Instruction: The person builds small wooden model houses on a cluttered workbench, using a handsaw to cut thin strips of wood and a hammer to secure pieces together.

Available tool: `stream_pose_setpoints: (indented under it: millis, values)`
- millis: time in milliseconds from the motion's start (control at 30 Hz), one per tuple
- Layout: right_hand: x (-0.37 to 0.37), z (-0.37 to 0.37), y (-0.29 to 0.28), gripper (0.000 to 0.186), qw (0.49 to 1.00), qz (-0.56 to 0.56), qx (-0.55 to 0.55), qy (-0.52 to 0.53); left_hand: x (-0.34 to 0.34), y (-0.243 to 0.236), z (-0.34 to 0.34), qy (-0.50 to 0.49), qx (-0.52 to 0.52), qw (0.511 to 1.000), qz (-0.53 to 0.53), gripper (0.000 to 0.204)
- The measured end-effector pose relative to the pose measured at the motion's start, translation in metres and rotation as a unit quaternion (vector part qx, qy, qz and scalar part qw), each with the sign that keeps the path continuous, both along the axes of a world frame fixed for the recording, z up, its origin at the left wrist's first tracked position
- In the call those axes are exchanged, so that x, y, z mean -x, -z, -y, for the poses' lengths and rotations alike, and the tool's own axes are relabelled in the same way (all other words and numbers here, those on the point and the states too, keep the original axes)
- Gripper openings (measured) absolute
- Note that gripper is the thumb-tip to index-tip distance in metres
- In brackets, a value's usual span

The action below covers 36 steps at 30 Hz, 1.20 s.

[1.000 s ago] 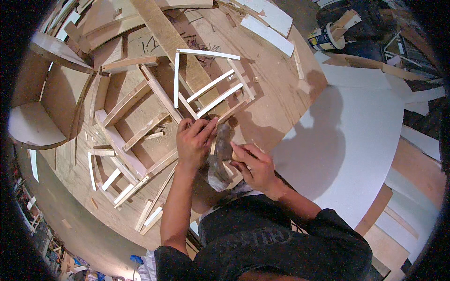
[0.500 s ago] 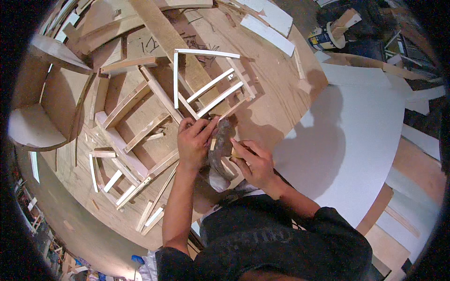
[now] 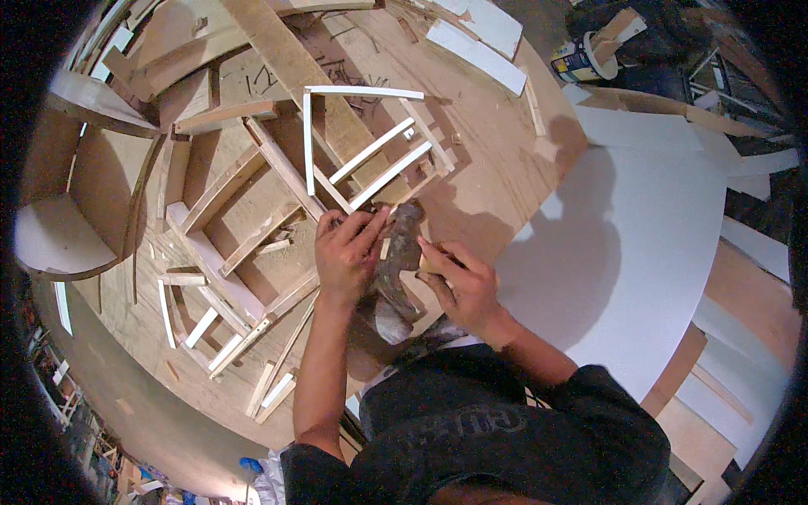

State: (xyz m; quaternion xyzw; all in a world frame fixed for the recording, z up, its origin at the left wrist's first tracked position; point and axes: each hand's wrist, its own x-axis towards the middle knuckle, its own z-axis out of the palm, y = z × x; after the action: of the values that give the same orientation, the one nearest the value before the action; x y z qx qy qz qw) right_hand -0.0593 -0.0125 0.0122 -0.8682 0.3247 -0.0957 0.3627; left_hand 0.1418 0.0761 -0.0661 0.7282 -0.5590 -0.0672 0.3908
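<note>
My right hand (image 3: 463, 282) is closed round the handle of a claw hammer (image 3: 394, 273), whose dark grey, worn head lies between my two hands. To its left, my left hand (image 3: 347, 252) has its fingers drawn together on the near corner of a small wooden frame (image 3: 391, 175) with white-edged strips. The hammer head sits right beside the left fingertips and hides part of that corner. Whether a nail is pinched there cannot be seen. Under the frame lies a larger frame of pale wooden battens (image 3: 282, 168).
A smaller strip frame (image 3: 194, 311) lies at the left, below a curved wooden box piece (image 3: 80, 181). Loose nails (image 3: 265, 80) are scattered by a long plank (image 3: 273, 42). A large white panel (image 3: 606, 252) spans the right. A bucket (image 3: 581, 59) stands beyond the far right edge.
The hammer head has shifted slightly against my left fingers, and my right hand has moved a little to the right. My left hand stays on the frame; the whole view has shifted slightly.
</note>
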Motion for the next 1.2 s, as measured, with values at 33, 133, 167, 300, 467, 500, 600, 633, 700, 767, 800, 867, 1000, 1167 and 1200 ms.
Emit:
stream_pose_setpoints:
  millis: [33, 133, 167, 300, 467, 500, 600, 633, 700, 767, 800, 867, 1000, 1167, 1200]
  values:
    - [0.001, 0.001, -0.001, 0.058, 1.0, 0.0, 0.0, 0.0, 0.001, 0.0, 0.002, 0.0, 0.0, 1.0, 0.0, 0.052]
    - [0.004, -0.001, -0.01, 0.056, 0.999, 0.028, -0.028, -0.038, -0.003, -0.004, 0.001, 0.01, -0.01, 1.0, -0.02, 0.044]
    - [0.004, -0.004, -0.015, 0.056, 0.997, 0.029, -0.038, -0.066, -0.003, -0.005, 0.0, 0.01, -0.011, 1.0, -0.021, 0.044]
    - [0.005, -0.002, -0.023, 0.05, 0.997, 0.017, -0.071, -0.027, 0.001, -0.005, -0.001, -0.01, -0.006, 1.0, -0.027, 0.033]
    - [0.052, 0.052, 0.012, 0.06, 0.97, -0.109, -0.18, 0.125, 0.005, -0.011, 0.004, -0.044, -0.001, 0.999, -0.02, 0.029]
    - [0.052, 0.061, 0.013, 0.061, 0.955, -0.17, -0.198, 0.143, 0.006, -0.009, 0.007, -0.043, -0.005, 0.999, -0.01, 0.03]
    - [0.007, 0.075, -0.022, 0.058, 0.975, -0.167, -0.113, 0.094, 0.005, -0.009, 0.001, -0.048, -0.018, 0.999, 0.002, 0.03]
    - [-0.006, 0.079, -0.037, 0.057, 0.983, -0.149, -0.072, 0.079, 0.007, -0.007, 0.003, -0.041, -0.019, 0.999, -0.005, 0.03]
    - [-0.022, 0.085, -0.046, 0.052, 0.984, -0.161, -0.07, -0.002, 0.007, -0.006, 0.002, -0.042, -0.014, 0.999, -0.005, 0.03]
    - [-0.033, 0.084, -0.049, 0.047, 0.982, -0.172, -0.057, -0.048, 0.005, -0.004, 0.001, -0.042, -0.009, 0.999, -0.008, 0.03]
    - [-0.036, 0.082, -0.05, 0.044, 0.98, -0.181, -0.044, -0.064, 0.006, -0.003, 0.0, -0.042, 0.0, 0.999, -0.005, 0.03]
    - [-0.036, 0.076, -0.055, 0.043, 0.986, -0.158, -0.015, -0.056, 0.006, -0.002, 0.001, -0.043, 0.009, 0.999, -0.003, 0.03]
    - [-0.04, 0.072, -0.062, 0.04, 0.994, -0.109, -0.013, -0.013, 0.006, -0.006, 0.001, -0.041, 0.012, 0.999, 0.004, 0.03]
    - [-0.037, 0.08, -0.049, 0.04, 0.993, -0.111, -0.024, -0.036, 0.005, -0.008, 0.0, -0.038, 0.0, 0.999, -0.008, 0.029]
    - [-0.039, 0.082, -0.046, 0.039, 0.993, -0.099, 0.034, -0.048, 0.005, -0.008, 0.0, -0.039, 0.009, 0.999, -0.007, 0.028]
